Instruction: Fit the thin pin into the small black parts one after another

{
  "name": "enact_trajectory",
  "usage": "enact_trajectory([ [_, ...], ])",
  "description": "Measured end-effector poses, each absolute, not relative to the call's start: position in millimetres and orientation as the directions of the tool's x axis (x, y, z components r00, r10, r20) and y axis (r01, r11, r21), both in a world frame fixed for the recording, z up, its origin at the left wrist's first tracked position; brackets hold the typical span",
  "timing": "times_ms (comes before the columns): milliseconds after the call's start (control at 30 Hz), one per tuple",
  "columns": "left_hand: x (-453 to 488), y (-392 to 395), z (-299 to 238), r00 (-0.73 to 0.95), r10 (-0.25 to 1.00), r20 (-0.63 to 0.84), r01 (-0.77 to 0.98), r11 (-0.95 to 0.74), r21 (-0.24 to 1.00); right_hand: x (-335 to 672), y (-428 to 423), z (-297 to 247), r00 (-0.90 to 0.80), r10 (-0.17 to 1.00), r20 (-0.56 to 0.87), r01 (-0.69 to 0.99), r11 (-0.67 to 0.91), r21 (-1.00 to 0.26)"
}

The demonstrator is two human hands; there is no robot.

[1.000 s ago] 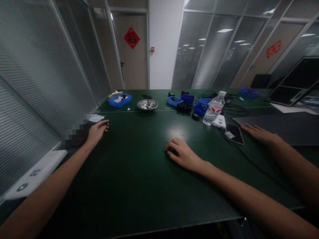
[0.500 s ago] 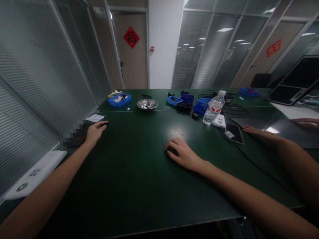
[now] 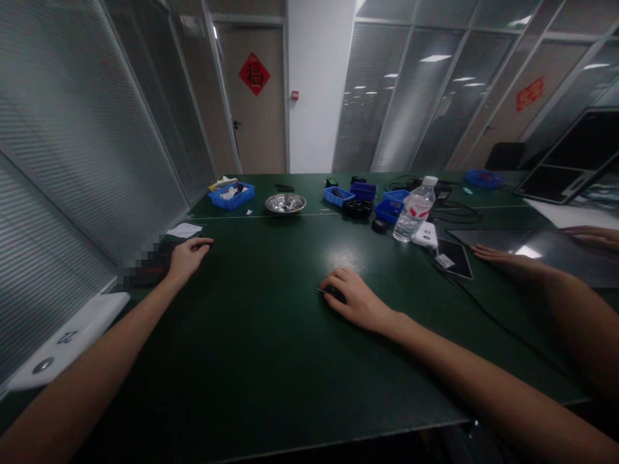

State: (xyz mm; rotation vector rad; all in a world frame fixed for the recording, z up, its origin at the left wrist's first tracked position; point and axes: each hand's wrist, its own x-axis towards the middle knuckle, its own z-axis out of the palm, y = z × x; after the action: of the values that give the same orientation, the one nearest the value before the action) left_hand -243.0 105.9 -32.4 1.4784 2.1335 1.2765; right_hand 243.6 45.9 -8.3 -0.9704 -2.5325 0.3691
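Observation:
My left hand (image 3: 188,259) reaches out over the far left of the green table (image 3: 261,335). Its fingers are bent together around a small dark thing, mostly hidden, whose kind I cannot make out. Nearer the middle, my right hand (image 3: 352,299) rests low on the tabletop with curled fingers. A small dark object (image 3: 335,293) shows under them, and a thin pale tip (image 3: 320,290) sticks out to the left. Behind my left hand lies a white paper (image 3: 184,230); beside the wrist is a dark item (image 3: 149,273), partly blurred out.
Farther back stand a metal bowl (image 3: 285,204), a blue tray (image 3: 232,196), several blue bins and a water bottle (image 3: 414,211). Another person's hand (image 3: 510,261) lies on a dark flat panel (image 3: 561,251) at right. A white device (image 3: 68,338) is beside my left forearm.
My left hand has shifted very slightly to the right, its fingertips a little changed. My right hand stays where it was.

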Motion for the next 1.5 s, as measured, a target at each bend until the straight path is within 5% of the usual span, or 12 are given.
enact_trajectory([
  [200,-181.0,91.6,-10.8,-0.175,0.934,0.313,0.659,-0.125,0.741,243.5,44.8,-6.3,-0.677,0.685,0.269,0.58,0.721,-0.38],
  [333,-102.6,55.3,6.8,0.192,0.971,0.141,0.573,-0.228,0.787,243.7,44.0,-5.4,-0.677,0.686,0.267,0.584,0.722,-0.372],
  [467,-41.9,11.3,11.1,0.474,0.879,0.051,0.491,-0.312,0.813,244.3,44.8,-6.2,-0.688,0.674,0.268,0.574,0.732,-0.367],
  [633,-18.8,-6.5,-1.0,0.664,0.731,0.156,0.514,-0.598,0.615,244.5,46.2,-8.8,-0.681,0.673,0.289,0.571,0.735,-0.365],
  [833,-20.3,-1.6,-8.6,0.69,0.702,0.177,0.538,-0.661,0.523,244.4,48.6,-12.8,-0.682,0.67,0.294,0.563,0.737,-0.373],
  [1500,-20.2,-4.2,-5.6,0.531,0.813,0.24,0.659,-0.574,0.485,238.8,35.0,-3.4,-0.78,0.551,0.296,0.423,0.813,-0.4],
])
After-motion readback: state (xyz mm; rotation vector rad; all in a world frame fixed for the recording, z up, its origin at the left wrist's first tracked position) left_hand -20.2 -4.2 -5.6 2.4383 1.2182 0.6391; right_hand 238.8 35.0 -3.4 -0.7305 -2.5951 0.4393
